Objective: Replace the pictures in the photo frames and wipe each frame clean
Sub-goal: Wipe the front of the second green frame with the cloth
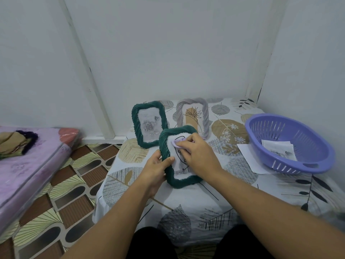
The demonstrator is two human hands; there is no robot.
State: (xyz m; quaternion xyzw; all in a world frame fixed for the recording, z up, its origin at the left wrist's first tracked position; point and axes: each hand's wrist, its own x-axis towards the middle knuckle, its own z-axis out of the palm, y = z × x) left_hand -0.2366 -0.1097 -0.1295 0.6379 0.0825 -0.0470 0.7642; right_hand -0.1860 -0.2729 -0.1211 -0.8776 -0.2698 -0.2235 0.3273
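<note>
Green frame point(179, 157), held tilted above the near part of the table point(242, 202), is the item being cleaned. Left hand point(155, 170) grips its left edge, thumb curled over the front rim and fingers behind. Right hand point(196, 152) presses a small lilac cloth point(177, 143) against the upper part of the glass, fingers bent over the cloth. A line drawing shows behind the glass, partly hidden by the hand.

Beyond it, a second green frame point(148, 124) stands upright with a grey rose print inside. Just to its right and slightly farther back, a pale grey frame point(192, 114) stands upright with a botanical print; the held frame overlaps its lower edge in this view, so contact cannot be judged.

To the right, a purple basket point(291, 144) rests on the patterned tablecloth and holds loose printed sheets point(278, 148); one white sheet point(246, 156) lies partly beneath it.

Judged progress: all three frames contain pictures, and the sheets in the basket are probably removed or spare prints, so replacement appears largely complete. Wiping of the held frame is under way. Whether the two standing frames are already wiped cannot be told.

At far left, a mattress point(28, 165) with folded fabric lies on the patterned floor.
</note>
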